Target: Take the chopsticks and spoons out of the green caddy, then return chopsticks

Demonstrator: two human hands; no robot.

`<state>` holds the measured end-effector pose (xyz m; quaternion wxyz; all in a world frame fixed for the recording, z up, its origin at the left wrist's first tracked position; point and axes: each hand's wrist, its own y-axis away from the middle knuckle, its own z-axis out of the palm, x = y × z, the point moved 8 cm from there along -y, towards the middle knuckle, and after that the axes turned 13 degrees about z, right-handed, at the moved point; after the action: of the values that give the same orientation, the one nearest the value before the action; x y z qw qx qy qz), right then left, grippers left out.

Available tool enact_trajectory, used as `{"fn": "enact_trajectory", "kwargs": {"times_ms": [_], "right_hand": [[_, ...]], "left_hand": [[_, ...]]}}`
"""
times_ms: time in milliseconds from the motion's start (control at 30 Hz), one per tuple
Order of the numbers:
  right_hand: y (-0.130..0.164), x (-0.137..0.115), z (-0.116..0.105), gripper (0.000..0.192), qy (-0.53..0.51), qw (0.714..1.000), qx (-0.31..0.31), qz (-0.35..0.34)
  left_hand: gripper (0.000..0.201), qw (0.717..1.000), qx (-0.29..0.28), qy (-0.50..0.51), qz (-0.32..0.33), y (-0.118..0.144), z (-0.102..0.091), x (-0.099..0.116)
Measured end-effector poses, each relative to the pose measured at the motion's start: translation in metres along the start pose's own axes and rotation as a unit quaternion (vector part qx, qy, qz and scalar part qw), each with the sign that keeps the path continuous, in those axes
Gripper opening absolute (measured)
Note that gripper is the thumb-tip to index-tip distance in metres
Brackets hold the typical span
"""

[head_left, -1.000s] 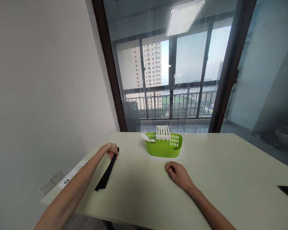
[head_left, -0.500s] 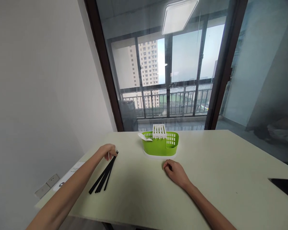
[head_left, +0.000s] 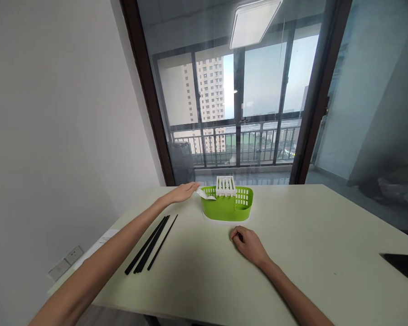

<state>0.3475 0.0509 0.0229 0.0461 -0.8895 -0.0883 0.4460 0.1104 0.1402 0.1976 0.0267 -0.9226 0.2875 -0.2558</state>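
Reaching with fingers spread flat, the left hand (head_left: 182, 194) nears the white spoon (head_left: 205, 194) that juts from the green cutlery basket (head_left: 227, 207); it holds nothing. Black chopsticks (head_left: 151, 244) lie loose on the table (head_left: 309, 253) beside the forearm. A loosely curled, empty right hand (head_left: 249, 244) rests before the basket. Pinching the spoon's handle looks like the next need.

We see a lime-green basket (head_left: 227, 209) with slotted walls on a white base, a white spoon (head_left: 205, 194), a white rack (head_left: 225, 185), black chopsticks (head_left: 151, 244), and a pale cream surface (head_left: 309, 235).
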Motion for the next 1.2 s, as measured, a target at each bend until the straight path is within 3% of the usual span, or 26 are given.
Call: {"fn": "enact_trajectory", "kwargs": {"times_ms": [133, 300, 533, 767, 933, 1200], "right_hand": [[0.0, 0.001, 0.0, 0.023, -0.001, 1.0, 0.0, 0.003], [-0.001, 0.002, 0.001, 0.023, -0.002, 1.0, -0.001, 0.003], [-0.001, 0.002, 0.002, 0.022, -0.002, 1.0, -0.002, -0.001], [-0.001, 0.001, 0.002, 0.022, -0.005, 1.0, 0.001, -0.004], [-0.002, 0.002, 0.003, 0.023, -0.003, 1.0, 0.0, -0.006], [-0.001, 0.003, 0.003, 0.023, -0.005, 1.0, -0.001, -0.005]], "left_hand": [[0.076, 1.0, -0.017, 0.015, 0.011, -0.005, 0.019, 0.017], [0.082, 1.0, -0.018, 0.004, 0.014, -0.018, 0.027, 0.033], [0.067, 0.992, -0.05, -0.067, 0.096, -0.011, 0.035, 0.063], [0.064, 0.965, -0.067, -0.213, 0.138, -0.002, 0.044, 0.058], [0.039, 0.924, -0.071, -0.318, 0.199, -0.015, 0.052, 0.067], [0.025, 0.909, -0.074, -0.365, 0.188, -0.035, 0.055, 0.057]]}}
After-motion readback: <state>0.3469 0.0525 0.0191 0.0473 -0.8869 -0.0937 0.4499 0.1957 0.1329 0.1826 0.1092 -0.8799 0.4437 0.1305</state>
